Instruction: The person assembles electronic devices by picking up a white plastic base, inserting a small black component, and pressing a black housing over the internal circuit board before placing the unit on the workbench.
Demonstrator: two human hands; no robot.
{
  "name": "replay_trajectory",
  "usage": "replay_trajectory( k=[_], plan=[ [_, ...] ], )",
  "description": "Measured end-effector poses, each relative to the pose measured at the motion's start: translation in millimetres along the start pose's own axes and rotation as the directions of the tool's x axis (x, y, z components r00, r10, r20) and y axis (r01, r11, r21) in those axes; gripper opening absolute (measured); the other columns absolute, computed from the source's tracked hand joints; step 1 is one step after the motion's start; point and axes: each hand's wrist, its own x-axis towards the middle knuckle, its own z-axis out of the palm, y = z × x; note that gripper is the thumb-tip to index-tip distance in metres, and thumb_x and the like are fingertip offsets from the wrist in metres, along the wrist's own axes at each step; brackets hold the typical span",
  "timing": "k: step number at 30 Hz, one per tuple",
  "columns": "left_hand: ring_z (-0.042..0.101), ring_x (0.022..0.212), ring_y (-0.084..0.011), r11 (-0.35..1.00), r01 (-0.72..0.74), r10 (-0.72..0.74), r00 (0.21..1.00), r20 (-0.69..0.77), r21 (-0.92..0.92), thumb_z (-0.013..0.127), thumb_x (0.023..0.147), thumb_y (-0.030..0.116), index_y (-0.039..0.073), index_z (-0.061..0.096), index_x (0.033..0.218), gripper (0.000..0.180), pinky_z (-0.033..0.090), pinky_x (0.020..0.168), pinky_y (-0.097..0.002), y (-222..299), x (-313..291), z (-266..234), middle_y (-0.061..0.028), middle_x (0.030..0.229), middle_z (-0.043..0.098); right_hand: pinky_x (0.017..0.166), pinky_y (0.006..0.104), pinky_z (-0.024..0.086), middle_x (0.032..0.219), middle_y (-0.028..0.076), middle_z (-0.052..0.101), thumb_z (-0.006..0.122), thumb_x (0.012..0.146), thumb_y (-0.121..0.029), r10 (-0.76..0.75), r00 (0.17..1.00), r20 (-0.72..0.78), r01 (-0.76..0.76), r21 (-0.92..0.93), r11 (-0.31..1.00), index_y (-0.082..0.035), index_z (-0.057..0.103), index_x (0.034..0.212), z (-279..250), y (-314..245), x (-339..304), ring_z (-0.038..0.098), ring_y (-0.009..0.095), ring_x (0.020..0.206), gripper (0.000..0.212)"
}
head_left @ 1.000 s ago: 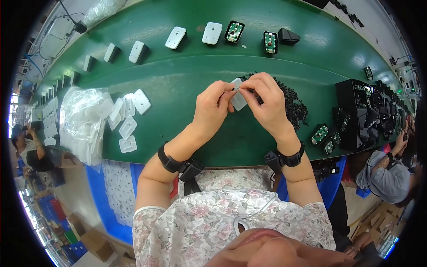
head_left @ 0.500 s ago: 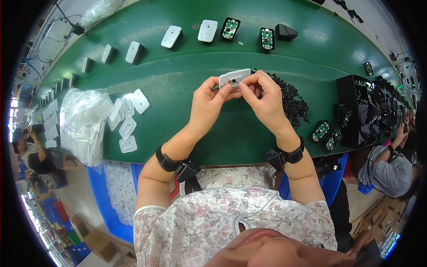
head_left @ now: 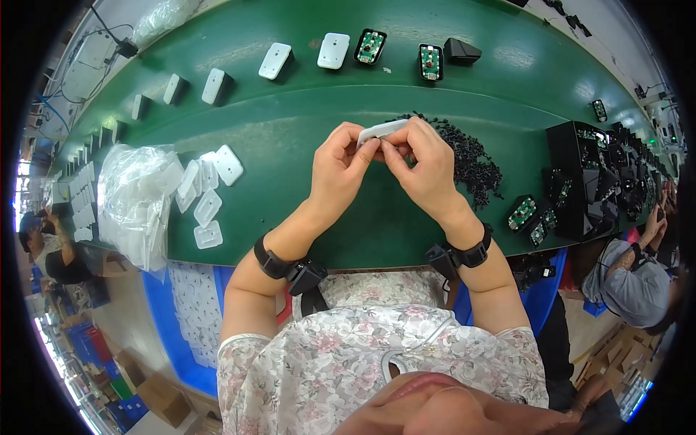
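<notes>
Between my two hands, above the middle of the green bench, a white plastic cover [head_left: 381, 130] is held tilted, almost edge-on. My left hand [head_left: 338, 165] pinches its left end, thumb on the near side. My right hand [head_left: 425, 161] is closed at the right end, fingers over the edge and thumb close to the left thumb. The small black part seen on the cover's inner face earlier is mostly hidden by my thumbs. Just right of my right hand spreads a pile of small black parts [head_left: 473, 163].
Loose white covers [head_left: 208, 209] lie left, beside a clear plastic bag [head_left: 138, 206]. Along the back stand black housings with white covers [head_left: 333, 51] and open ones with green circuit boards [head_left: 430, 61]. A black box [head_left: 573, 181] and more boards [head_left: 522, 212] are right. Other people sit at both sides.
The cover has tipped from showing its inner face to nearly edge-on. My right fingers have moved up onto its right end, and the thumbs have come closer together.
</notes>
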Motion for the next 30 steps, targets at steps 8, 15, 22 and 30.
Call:
replay_trajectory(
  k=[8,15,22,30],
  plan=[
    [0.066,0.079,-0.0177,0.981,0.138,-0.129,0.989,0.074,-0.133,0.052,0.093,0.006,-0.006,0.054,0.098,0.013,0.054,0.074,-0.0265,11.5,0.0,1.1,-0.0132,0.092,0.064,0.066,0.0226,0.038,0.091,0.001,0.050,0.073,0.075,-0.013,0.187,0.980,-0.069,-0.180,0.098,0.979,-0.003,0.060,0.091,-23.5,-4.2,6.7,0.046,0.010,0.076,0.023],
    [0.067,0.077,-0.0200,0.982,0.191,-0.190,0.972,0.139,0.006,0.052,0.093,0.007,-0.008,0.054,0.103,0.018,0.055,0.072,-0.0278,16.7,-0.4,-0.1,-0.0136,0.092,0.065,0.055,0.0207,0.038,0.071,-0.003,0.054,0.074,0.077,-0.015,0.340,0.868,0.361,-0.474,0.402,0.784,-0.004,0.059,0.082,-24.6,13.4,6.5,0.045,0.003,0.063,0.019],
    [0.067,0.080,-0.0231,0.974,0.222,-0.226,0.967,0.118,0.049,0.048,0.095,0.008,-0.009,0.053,0.109,0.022,0.054,0.075,-0.0300,25.4,-3.4,-11.3,-0.0168,0.095,0.065,0.054,0.0216,0.037,0.067,-0.003,0.052,0.074,0.076,-0.015,0.283,0.900,0.333,-0.409,0.417,0.811,-0.003,0.058,0.076,-17.3,9.9,9.6,0.046,0.004,0.062,0.020],
    [0.063,0.066,-0.0177,0.924,0.302,-0.300,0.953,-0.045,0.234,0.043,0.095,0.007,-0.007,0.048,0.113,0.023,0.051,0.061,-0.0234,18.4,-1.0,-73.6,-0.0166,0.087,0.064,0.057,0.0204,0.044,0.082,0.002,0.058,0.070,0.080,-0.015,0.350,0.857,0.378,-0.480,0.337,0.810,-0.003,0.059,0.099,-2.1,0.2,11.6,0.053,0.006,0.068,0.025]
  ],
)
